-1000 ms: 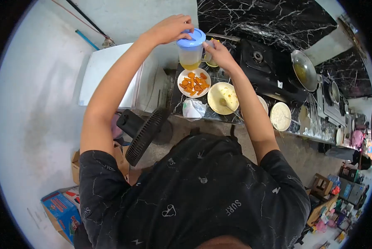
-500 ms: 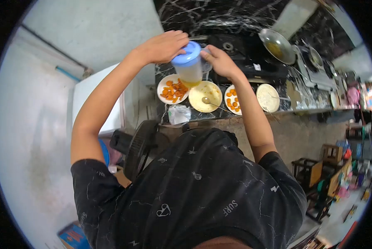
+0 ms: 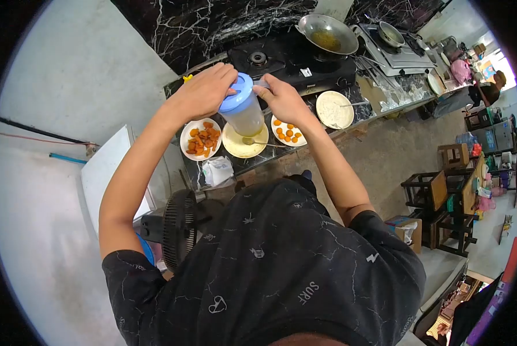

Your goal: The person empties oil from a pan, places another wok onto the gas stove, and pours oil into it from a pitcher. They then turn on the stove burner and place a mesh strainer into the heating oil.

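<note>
A clear plastic pitcher (image 3: 245, 122) with a blue lid (image 3: 236, 99) and a little yellowish liquid at its bottom is held up over the counter. My left hand (image 3: 205, 92) is closed over the lid's left edge. Round the handle at the right, my right hand (image 3: 286, 104) is wrapped. Below the pitcher is a pale yellow plate (image 3: 235, 148) with a spoon (image 3: 251, 140) in it. On its left stands a plate of orange-brown pieces (image 3: 203, 140); on its right, a plate of small orange balls (image 3: 287, 134), partly hidden by my right forearm.
A plate of white powder (image 3: 330, 111) with a utensil stands farther right. Behind are a black gas stove (image 3: 270, 60) and a wok (image 3: 333, 37) with yellowish oil. A white crumpled packet (image 3: 217, 172) lies at the front edge. A black fan (image 3: 179, 230) stands beside me.
My view has turned, so the counter appears tilted and more of the room shows at right. Both hands keep their hold on the pitcher and its lid.
</note>
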Demonstrator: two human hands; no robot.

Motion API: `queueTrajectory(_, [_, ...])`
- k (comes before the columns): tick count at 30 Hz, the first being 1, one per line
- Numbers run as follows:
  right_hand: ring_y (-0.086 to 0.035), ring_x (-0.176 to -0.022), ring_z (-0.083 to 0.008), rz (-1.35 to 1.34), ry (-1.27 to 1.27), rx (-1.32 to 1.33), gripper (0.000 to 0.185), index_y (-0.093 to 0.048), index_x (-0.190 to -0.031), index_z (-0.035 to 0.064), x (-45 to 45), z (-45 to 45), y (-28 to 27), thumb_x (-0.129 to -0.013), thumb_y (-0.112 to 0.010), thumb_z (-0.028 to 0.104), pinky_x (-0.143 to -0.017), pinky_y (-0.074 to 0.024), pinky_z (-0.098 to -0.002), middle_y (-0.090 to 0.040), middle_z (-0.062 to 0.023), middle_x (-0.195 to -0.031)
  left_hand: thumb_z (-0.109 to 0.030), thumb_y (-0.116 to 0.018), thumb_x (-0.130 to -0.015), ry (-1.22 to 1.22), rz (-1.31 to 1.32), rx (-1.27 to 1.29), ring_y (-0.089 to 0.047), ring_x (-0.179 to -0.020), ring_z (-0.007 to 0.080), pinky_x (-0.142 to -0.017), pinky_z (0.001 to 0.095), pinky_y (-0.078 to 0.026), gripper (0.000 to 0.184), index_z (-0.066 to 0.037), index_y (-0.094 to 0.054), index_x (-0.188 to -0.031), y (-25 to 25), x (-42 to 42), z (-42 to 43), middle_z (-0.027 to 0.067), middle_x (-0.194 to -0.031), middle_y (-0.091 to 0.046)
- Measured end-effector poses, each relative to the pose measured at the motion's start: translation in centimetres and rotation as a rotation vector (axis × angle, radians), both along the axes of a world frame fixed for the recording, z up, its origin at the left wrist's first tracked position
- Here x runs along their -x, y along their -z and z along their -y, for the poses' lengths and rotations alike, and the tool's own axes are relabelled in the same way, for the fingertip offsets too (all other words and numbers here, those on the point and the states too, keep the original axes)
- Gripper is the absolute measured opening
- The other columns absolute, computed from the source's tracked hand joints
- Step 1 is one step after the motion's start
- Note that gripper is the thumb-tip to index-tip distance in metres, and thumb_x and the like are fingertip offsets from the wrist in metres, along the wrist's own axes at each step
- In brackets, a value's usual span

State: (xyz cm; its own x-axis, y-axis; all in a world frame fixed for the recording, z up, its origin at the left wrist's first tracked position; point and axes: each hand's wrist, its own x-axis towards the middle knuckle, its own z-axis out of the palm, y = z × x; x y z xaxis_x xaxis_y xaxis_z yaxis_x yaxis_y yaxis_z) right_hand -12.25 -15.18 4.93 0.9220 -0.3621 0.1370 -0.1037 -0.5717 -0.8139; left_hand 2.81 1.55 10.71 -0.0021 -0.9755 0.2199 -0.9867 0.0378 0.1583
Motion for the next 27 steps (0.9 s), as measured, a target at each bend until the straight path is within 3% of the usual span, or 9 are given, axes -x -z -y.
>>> queueTrajectory(1, [-0.062, -0.086, -0.0418, -0.021, 0.01, 0.001, 0.033, -0.056, -0.098, 0.0011, 0.3, 0.5, 0.2, -0.094, -0.059, 0.033, -0.075, -0.0479, -0.0429, -0.065, -0.0231, -0.088, -0.016, -0.057, -0.09, 0.004, 0.017, 0.037, -0.051, -0.094, 0.0331, -0.083, 0.0421, -0.043, 0.019, -0.001, -0.05, -0.099, 0.1, 0.3, 0.6, 0.0141, -0.097, -0.052])
queueTrajectory(4, [-0.06, -0.083, -0.0216, 0.054, -0.131, -0.128, 0.028, -0.058, -0.103, 0.003, 1.6, 3.3, 0.2, -0.096, -0.057, 0.03, -0.076, -0.0473, -0.0349, -0.065, -0.0128, -0.092, -0.023, -0.059, -0.09, 0.016, -0.056, 0.102, -0.051, -0.092, 0.0327, -0.083, 0.0405, -0.044, 0.023, -0.001, -0.052, -0.092, -0.6, 0.8, 2.0, 0.0144, -0.091, -0.052])
queueTrajectory(8, [-0.047, -0.081, -0.0067, 0.106, -0.315, -0.394, 0.021, -0.058, -0.101, 0.0064, 3.1, 8.0, -0.4, -0.099, -0.053, 0.026, -0.074, -0.0396, -0.0225, -0.056, 0.0027, -0.087, -0.023, -0.048, -0.097, -0.062, -0.44, 0.335, -0.058, -0.1, 0.0217, -0.09, 0.0323, -0.044, 0.027, 0.0, -0.058, -0.108, -4.9, 0.3, 2.4, 0.0089, -0.103, -0.059])
queueTrajectory(14, [-0.034, -0.072, -0.0051, 0.155, -0.368, -0.625, 0.024, -0.052, -0.099, 0.0089, 5.2, 13.9, -4.2, -0.096, -0.056, 0.033, -0.067, -0.0297, -0.0209, -0.04, 0.0072, -0.079, -0.032, -0.036, -0.104, -0.369, -0.788, 0.84, -0.052, -0.08, 0.0097, -0.076, 0.0237, -0.04, 0.04, -0.002, -0.062, -0.1, -6.3, 0.8, 1.4, 0.0024, -0.087, -0.06])
queueTrajectory(16, [-0.034, -0.072, -0.0047, 0.182, -0.344, -0.66, 0.031, -0.053, -0.103, 0.0082, 5.6, 16.6, -3.9, -0.093, -0.059, 0.037, -0.067, -0.0297, -0.021, -0.039, 0.0077, -0.078, -0.026, -0.049, -0.098, -0.319, -0.89, 0.59, -0.057, -0.101, 0.0143, -0.09, 0.0283, -0.044, 0.03, -0.003, -0.06, -0.114, -4.1, 2.6, 1.6, 0.0051, -0.105, -0.063])
queueTrajectory(21, [-0.033, -0.07, -0.0049, 0.178, -0.223, -0.641, 0.04, -0.054, -0.11, 0.0067, 7.6, 18.3, -5.9, -0.094, -0.057, 0.043, -0.067, -0.0299, -0.0213, -0.04, 0.0084, -0.078, -0.019, -0.056, -0.095, -0.239, -0.916, 0.438, -0.055, -0.1, 0.0121, -0.092, 0.0266, -0.041, 0.027, -0.002, -0.058, -0.117, -1.0, 7.0, 2.7, 0.0051, -0.105, -0.062])
queueTrajectory(23, [-0.033, -0.07, -0.0049, 0.158, 0.017, -0.654, 0.04, -0.056, -0.11, 0.007, 8.9, 18.4, -7.3, -0.097, -0.051, 0.045, -0.066, -0.03, -0.0214, -0.041, 0.0084, -0.078, -0.018, -0.053, -0.097, -0.21, -1.059, 0.38, -0.055, -0.099, 0.0119, -0.092, 0.0266, -0.042, 0.027, -0.002, -0.057, -0.119, 1.3, 7.3, 2.9, 0.0059, -0.107, -0.061])
queueTrajectory(24, [-0.033, -0.069, -0.0046, 0.175, -0.125, -0.609, 0.036, -0.057, -0.101, 0.0097, 9.5, 20.0, -7.7, -0.099, -0.049, 0.044, -0.065, -0.0305, -0.0218, -0.041, 0.0082, -0.078, -0.018, -0.053, -0.097, -0.237, -1.189, 0.334, -0.056, -0.097, 0.0117, -0.09, 0.0266, -0.043, 0.026, -0.002, -0.057, -0.118, 2.4, 7.8, 3.1, 0.0058, -0.105, -0.061])
queueTrajectory(27, [-0.033, -0.069, -0.004, 0.079, -0.005, -0.292, 0.033, -0.051, -0.083, 0.0144, 10.5, 24.9, -9.2, -0.099, -0.05, 0.044, -0.063, -0.0288, -0.0206, -0.04, 0.0079, -0.076, -0.018, -0.052, -0.097, -0.302, -1.261, 0.187, -0.057, -0.094, 0.0114, -0.088, 0.0271, -0.045, 0.025, -0.002, -0.057, -0.116, 5.0, 9.1, 3.6, 0.0053, -0.101, -0.063])
